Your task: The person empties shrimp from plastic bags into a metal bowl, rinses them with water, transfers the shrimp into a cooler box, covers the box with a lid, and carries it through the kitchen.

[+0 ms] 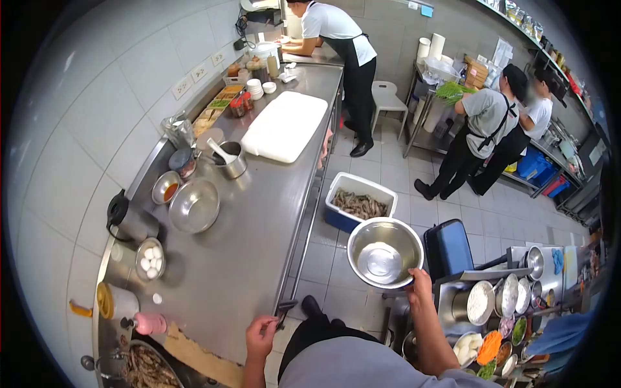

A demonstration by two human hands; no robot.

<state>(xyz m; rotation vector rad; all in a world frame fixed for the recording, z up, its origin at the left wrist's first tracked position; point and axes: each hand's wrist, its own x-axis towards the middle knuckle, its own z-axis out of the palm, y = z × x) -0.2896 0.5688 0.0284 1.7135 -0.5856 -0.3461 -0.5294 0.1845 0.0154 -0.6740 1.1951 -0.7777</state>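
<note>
Steel bowl [381, 258] is in my right hand [420, 288], pinched at its near right rim. It's over the tiled floor [330, 265], out past the front edge of the bench [259, 252], just this side of the blue-and-white cooler [341, 220] holding raw shrimp [360, 204]. Bowl's far rim overlaps the cooler in view, can't tell if they touch.

Left hand [261, 333]: by the bench's front edge, toward the near end, fingers half curled, thumb close to the index. Dark object [284, 308] just beyond the fingertips, can't tell what it is or whether I'm gripping it.

Along the bench's wall edge, near corner to far: brown shrimp-like pieces [149, 367], pink bottle [151, 323], yellow-lidded tub [119, 302], white eggs [151, 264], black-lidded jug [139, 226], wide metal bowl [194, 207], small sauce bowl [158, 187], pot [234, 169] with a white ladle [223, 152] in it. Brown cardboard [200, 359] at the near end. White board [288, 126] lies flat toward the far end, close to the front edge.

Dark blue panel [448, 249] right of the bowl. Second bench, lower right: white powder [480, 302], orange strips [490, 347].

Person in a white top [333, 22] leans over the far end; two co-workers [485, 119] far right, one at some greens [453, 92]
</note>
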